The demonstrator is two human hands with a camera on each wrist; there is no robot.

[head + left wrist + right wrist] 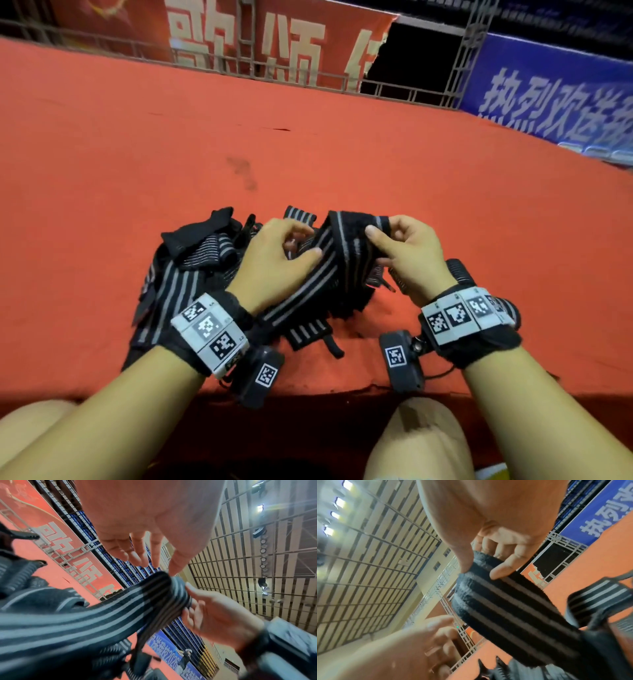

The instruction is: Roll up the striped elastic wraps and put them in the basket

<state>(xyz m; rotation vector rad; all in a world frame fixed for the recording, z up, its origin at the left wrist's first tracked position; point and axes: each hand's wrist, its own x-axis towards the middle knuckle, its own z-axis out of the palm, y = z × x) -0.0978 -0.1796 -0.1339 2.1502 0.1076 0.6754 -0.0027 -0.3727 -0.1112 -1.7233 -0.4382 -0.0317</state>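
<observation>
Black elastic wraps with grey stripes lie in a loose pile (191, 270) on the red carpet, just in front of me. One striped wrap (346, 240) is lifted out of the pile, and its far end is folded over. My right hand (380, 226) pinches that folded end (505, 601) between thumb and forefinger. My left hand (305, 240) hovers beside the strip with loosely bent fingers. Only its thumb tip (171, 570) touches the fold of the wrap (154, 599), and it grips nothing. No basket is in view.
The red carpeted platform (308, 144) stretches far ahead, and its front edge is by my knees. A metal truss railing (239, 65) with red and blue banners closes the back. More loose wraps (597, 599) lie beside the held one.
</observation>
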